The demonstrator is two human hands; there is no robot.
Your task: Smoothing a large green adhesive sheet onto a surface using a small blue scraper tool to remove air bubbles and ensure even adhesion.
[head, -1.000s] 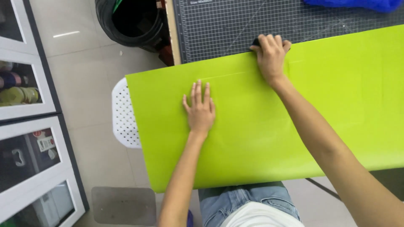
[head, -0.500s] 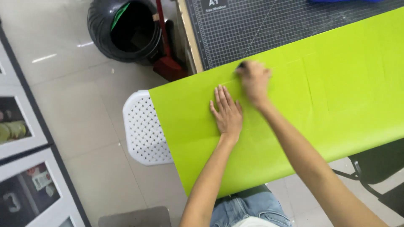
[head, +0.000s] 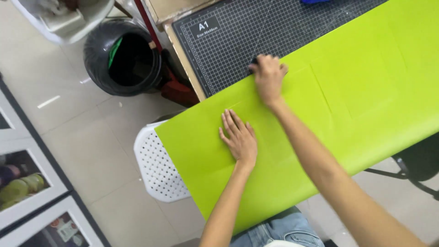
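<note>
A large lime-green sheet of paper [head: 361, 87] lies across a dark gridded cutting mat [head: 238, 41] and hangs over the table's near edge onto my lap. My left hand [head: 240, 137] presses flat on the sheet, fingers together and extended. My right hand [head: 269, 77] is closed around a small dark object at the sheet's far edge, where paper meets mat; the object is mostly hidden by my fingers. Faint crease lines mark the paper to the right of my right hand.
A black round bin [head: 123, 57] stands on the tiled floor left of the table. A white perforated plastic stool [head: 157, 167] sits under the sheet's left end. A red object [head: 176, 89] leans by the table leg. Framed pictures [head: 27, 183] lie at far left.
The view has shifted, so the sheet and my hands sit further right and lower. My right hand stays at the sheet's far edge; my left hand remains flat on the paper.
</note>
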